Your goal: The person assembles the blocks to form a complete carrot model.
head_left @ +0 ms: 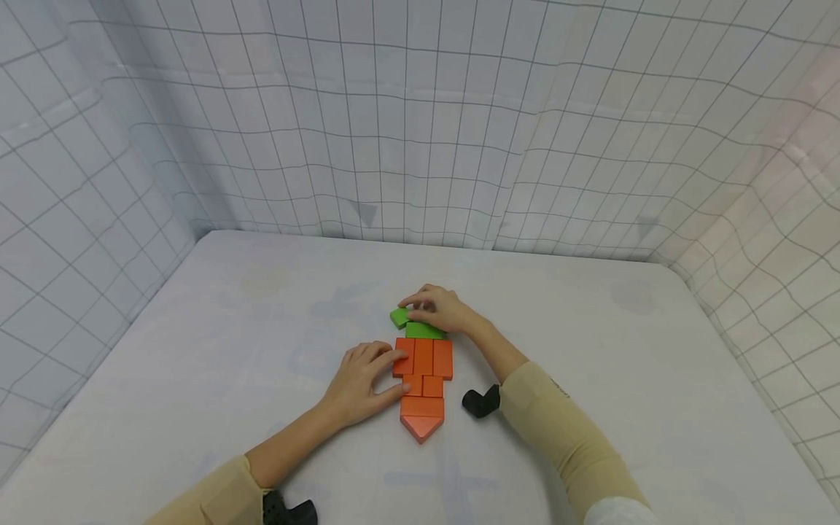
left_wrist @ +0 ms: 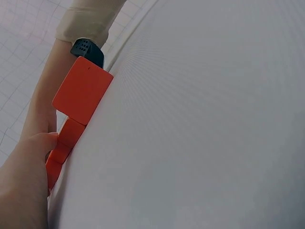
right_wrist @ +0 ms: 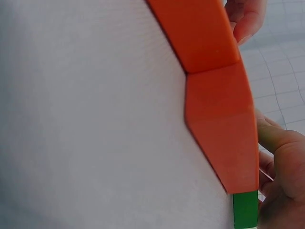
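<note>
Orange wooden blocks (head_left: 423,357) lie flat in a column, with a triangular orange block (head_left: 422,427) at the near end. My left hand (head_left: 359,383) rests along the column's left side, its fingertips and thumb touching the orange blocks, also seen in the left wrist view (left_wrist: 71,133). At the far end, a green block (head_left: 423,331) lies against the orange ones. Just beyond it, my right hand (head_left: 441,309) pinches a small green block (head_left: 399,318) between thumb and fingers; the palm partly hides the green pieces.
A white table (head_left: 558,313) spreads around the blocks. White grid-lined curtains (head_left: 420,131) hang behind it and at both sides. A black wrist device (head_left: 481,401) sits by the right forearm and another (head_left: 289,509) by the left.
</note>
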`<state>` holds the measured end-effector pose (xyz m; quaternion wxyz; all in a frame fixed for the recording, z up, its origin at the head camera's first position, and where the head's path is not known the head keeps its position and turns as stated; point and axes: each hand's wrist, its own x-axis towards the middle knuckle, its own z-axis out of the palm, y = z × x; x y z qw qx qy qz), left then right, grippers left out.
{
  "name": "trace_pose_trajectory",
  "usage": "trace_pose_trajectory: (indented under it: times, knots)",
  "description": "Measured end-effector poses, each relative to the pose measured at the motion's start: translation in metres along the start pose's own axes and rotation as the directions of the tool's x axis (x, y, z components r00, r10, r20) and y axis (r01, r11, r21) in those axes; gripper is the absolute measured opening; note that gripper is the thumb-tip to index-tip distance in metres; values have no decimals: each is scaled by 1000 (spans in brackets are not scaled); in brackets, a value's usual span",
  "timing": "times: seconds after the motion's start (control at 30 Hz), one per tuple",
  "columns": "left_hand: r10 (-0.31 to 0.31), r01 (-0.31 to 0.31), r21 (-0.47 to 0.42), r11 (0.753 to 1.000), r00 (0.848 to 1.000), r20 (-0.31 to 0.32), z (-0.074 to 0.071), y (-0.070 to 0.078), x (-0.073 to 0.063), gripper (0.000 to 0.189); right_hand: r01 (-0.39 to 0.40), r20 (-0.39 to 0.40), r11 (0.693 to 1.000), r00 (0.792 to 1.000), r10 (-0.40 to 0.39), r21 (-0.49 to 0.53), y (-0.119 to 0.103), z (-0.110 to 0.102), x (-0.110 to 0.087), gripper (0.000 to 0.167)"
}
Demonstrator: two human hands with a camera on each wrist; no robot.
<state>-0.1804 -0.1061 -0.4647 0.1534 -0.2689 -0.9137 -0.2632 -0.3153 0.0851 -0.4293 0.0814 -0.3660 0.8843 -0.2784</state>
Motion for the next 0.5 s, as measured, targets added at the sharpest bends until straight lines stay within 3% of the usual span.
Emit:
trace_pose_trajectory:
  times: [0.17, 0.4, 0.5]
  knots:
    - [-3, 3, -1, 1000, 1000, 1, 0, 0, 0, 47, 27, -22, 999, 999, -27, 22, 1, -2, -1, 31]
    - [-9, 9, 0, 1000, 1000, -6, 0, 0, -2, 46, 35, -188, 989, 982, -7, 142, -6, -21, -18, 28]
    - [-40, 40, -54, 998, 999, -3, -1, -1, -2, 47, 5, -224, 988, 974, 29, 152, -4, -30, -34, 27]
